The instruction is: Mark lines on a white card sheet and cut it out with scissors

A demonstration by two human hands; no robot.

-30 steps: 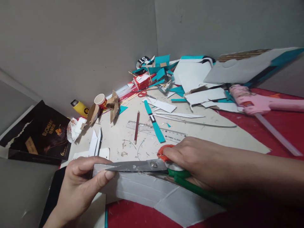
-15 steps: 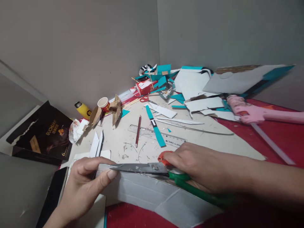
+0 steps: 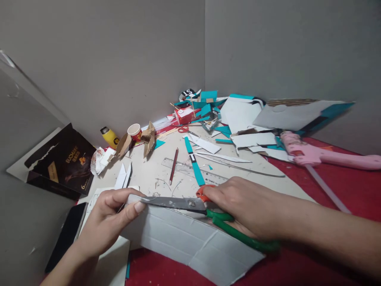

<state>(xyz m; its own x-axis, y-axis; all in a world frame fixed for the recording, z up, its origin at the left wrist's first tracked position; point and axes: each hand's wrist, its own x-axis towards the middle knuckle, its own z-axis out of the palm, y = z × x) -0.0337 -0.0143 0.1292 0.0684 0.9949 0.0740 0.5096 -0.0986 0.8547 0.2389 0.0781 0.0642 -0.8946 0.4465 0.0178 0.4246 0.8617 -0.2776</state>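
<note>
My left hand [image 3: 114, 216] pinches the left end of a pale grey-white cardboard piece [image 3: 184, 238] between thumb and fingers. Crease lines run along the cardboard, which hangs over the red surface. My right hand [image 3: 238, 208] grips scissors [image 3: 175, 203] with one orange and one green handle. Their blades lie nearly closed along the cardboard's top edge, tips at my left thumb. Beyond the hands lie a teal strip [image 3: 197, 169], a clear ruler [image 3: 172, 165] and a dark red pencil [image 3: 173, 167].
A pink glue gun [image 3: 324, 155] lies at right, near cardboard scraps [image 3: 254, 140]. Further back are a paper cup [image 3: 134, 131], a yellow bottle [image 3: 110, 138] and small red-handled scissors [image 3: 183, 129]. A dark box [image 3: 70, 165] and a black phone [image 3: 67, 234] are at left. Grey walls meet behind.
The view has shifted slightly. The scissor blades have closed a little along the cardboard's edge, and more of the cardboard's lower right corner shows. Both hands keep their holds.
</note>
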